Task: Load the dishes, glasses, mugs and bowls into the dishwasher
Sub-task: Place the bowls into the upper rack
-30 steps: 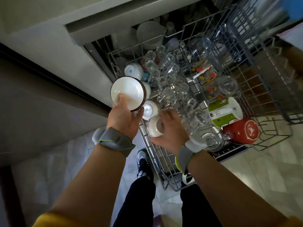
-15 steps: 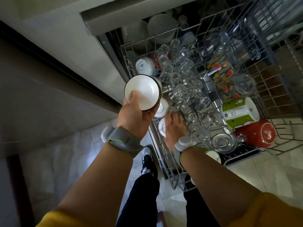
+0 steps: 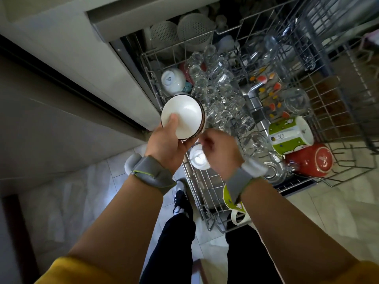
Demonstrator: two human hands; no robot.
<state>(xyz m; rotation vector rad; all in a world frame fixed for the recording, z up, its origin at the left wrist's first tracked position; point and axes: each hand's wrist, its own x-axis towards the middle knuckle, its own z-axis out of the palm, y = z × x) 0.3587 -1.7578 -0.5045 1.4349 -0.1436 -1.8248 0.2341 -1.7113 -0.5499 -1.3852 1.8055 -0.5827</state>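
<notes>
Left of centre in the frame, your left hand (image 3: 167, 145) holds a white bowl with a dark rim (image 3: 182, 116), thumb lying inside it and fingers curled underneath. The bowl hangs over the near left edge of the pulled-out upper rack (image 3: 205, 187), not yet seated.

Just right of it, at centre, your right hand (image 3: 218, 149) reaches down with fingers curled toward a small white cup (image 3: 199, 157) that sits upside down in the rack's left row. The hand is blurred, so you cannot tell whether it grips the cup or only touches it.

Further right stand crowded clear glasses (image 3: 221, 99), then a green and white mug (image 3: 290, 134) and a red mug (image 3: 309, 159) lying on their sides at the right of the frame.

You look to be making room: the step in hand is placing the bowl. The next move calls for shifting the cup aside, then tipping the bowl face down into the gap without knocking the glasses beside it.
</notes>
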